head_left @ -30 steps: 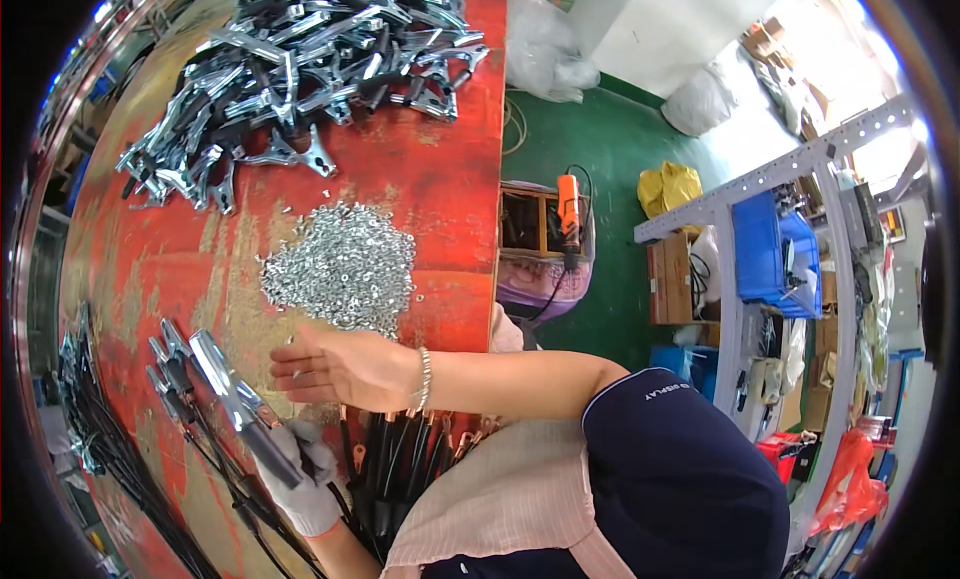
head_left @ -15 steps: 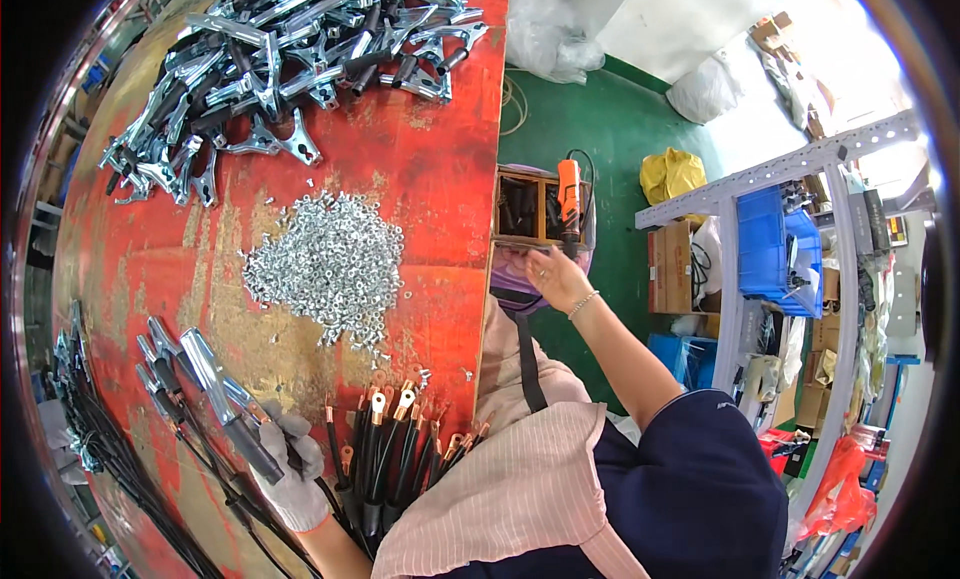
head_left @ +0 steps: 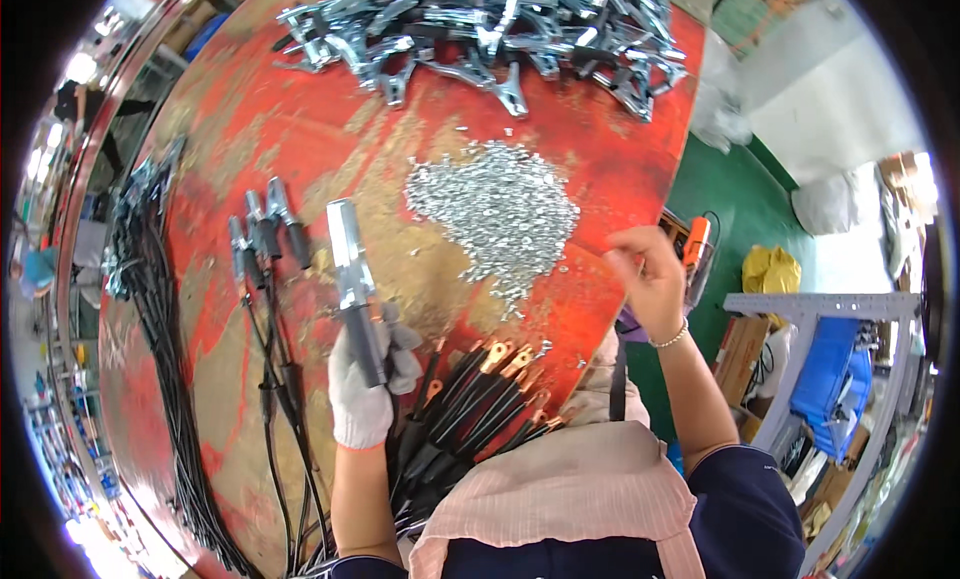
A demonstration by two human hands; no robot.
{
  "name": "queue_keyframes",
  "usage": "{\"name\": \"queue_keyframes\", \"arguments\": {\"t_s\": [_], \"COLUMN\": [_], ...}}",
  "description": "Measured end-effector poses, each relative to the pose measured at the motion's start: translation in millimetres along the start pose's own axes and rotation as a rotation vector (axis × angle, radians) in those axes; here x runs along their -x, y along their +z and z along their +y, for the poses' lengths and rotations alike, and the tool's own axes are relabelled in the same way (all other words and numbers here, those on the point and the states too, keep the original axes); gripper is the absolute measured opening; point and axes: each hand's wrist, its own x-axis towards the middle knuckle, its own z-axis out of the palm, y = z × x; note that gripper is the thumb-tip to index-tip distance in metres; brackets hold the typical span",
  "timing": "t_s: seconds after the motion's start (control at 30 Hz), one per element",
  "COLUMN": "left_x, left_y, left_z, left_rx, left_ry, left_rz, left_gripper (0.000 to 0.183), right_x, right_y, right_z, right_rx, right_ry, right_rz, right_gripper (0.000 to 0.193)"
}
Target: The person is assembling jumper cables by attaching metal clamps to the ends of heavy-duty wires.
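Note:
My left hand (head_left: 362, 389), in a white glove, is closed around a silver clamp (head_left: 350, 254) with black-sleeved handles, its shiny body pointing away from me. Just beyond the table's right edge is my bare right hand (head_left: 650, 279), fingers apart and bent, with nothing visible in them. An orange electric screwdriver (head_left: 697, 241) stands upright close to its right. Between my hands and the far side lies a heap of small silver screws and nuts (head_left: 500, 214). Black cables with copper ring lugs (head_left: 490, 379) are bundled in front of me.
A large pile of silver clamps (head_left: 480, 44) covers the far side of the red worn table (head_left: 230, 349). Clamps fitted to black cables (head_left: 262, 241) lie left of my hand, with a longer cable bundle (head_left: 165, 329) farther left. A grey shelf rack (head_left: 805, 329) holds blue bins at right.
My view has turned left, so the table sits more centrally. My right hand has moved from beside the screwdriver toward the table's edge. My left hand still holds the clamp, now more upright in view.

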Motion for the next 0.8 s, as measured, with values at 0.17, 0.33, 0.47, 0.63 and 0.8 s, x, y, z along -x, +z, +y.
{"name": "queue_keyframes", "arguments": {"t_s": [0.17, 0.33, 0.47, 0.63, 0.8], "left_x": [3.5, 2.4, -0.4, 8.0, 11.1], "left_y": [2.6, -19.4, -17.0, -14.9, -8.9], "left_z": [9.4, 0.1, -6.4, -5.0, -6.7], "left_rx": [0.064, -0.159, -0.238, -0.080, -0.153], "left_ry": [-0.033, -0.005, -0.012, 0.029, 0.035], "left_rz": [-0.040, -0.092, -0.153, -0.200, -0.215], "left_gripper": [0.024, 0.031, 0.047, 0.045, 0.038], "right_x": [-50.2, -51.6, -45.3, -52.0, -49.4], "right_y": [74.9, 118.5, 126.7, 134.4, 131.7], "right_z": [-47.0, -61.0, -46.6, -32.2, -62.5], "right_rx": [0.235, 0.706, 0.521, 0.517, -0.064], "right_ry": [-0.606, -0.682, -0.624, -0.618, -0.199], "right_rz": [-0.483, -0.697, -0.577, -0.662, -0.575], "right_gripper": [0.017, 0.012, 0.012, 0.013, 0.006]}}
